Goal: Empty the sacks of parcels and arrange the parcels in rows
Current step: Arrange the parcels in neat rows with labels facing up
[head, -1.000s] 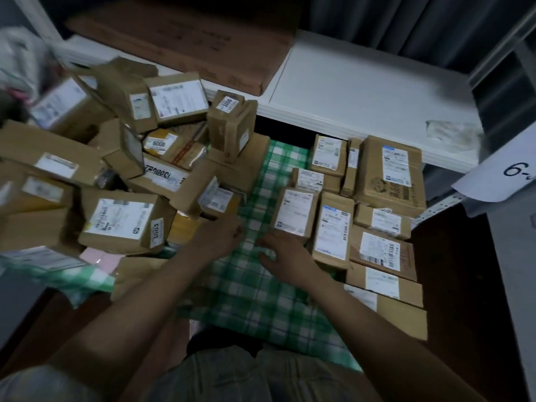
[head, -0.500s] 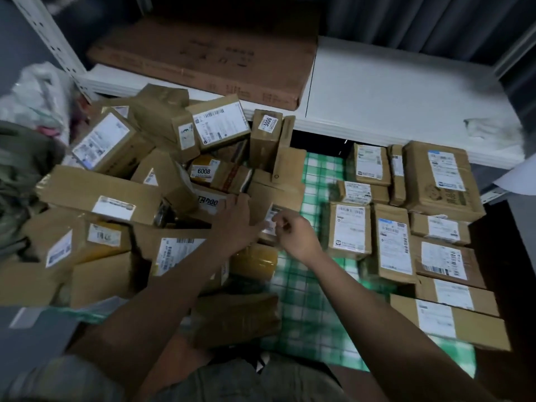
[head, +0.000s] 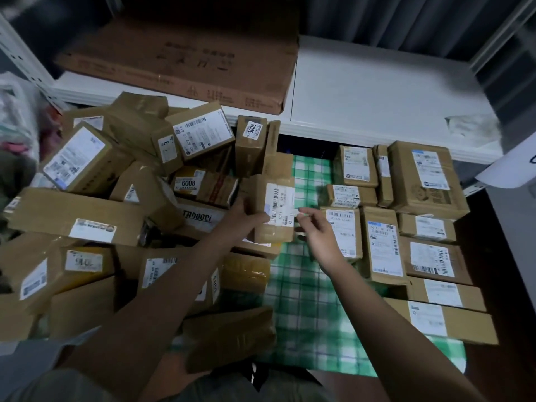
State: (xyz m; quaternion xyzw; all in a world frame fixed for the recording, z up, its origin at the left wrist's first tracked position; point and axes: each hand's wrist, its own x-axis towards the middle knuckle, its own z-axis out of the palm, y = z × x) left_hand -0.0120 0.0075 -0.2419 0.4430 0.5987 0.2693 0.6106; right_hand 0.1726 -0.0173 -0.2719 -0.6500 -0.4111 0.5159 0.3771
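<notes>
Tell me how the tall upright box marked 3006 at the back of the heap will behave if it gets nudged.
The box marked 3006 stands on a narrow end, taller than wide, so it probably tips easily. It looks like stiff cardboard, likely to keep its shape. It rests among loosely piled parcels, so a push may shift its neighbours too. Its weight cannot be judged.

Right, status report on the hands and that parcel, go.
Left hand grips labelled parcel, lifted at pile's edge. Right hand open beside it, not clearly touching. Rows of parcels on the right; green checked cloth between is bare.
</notes>
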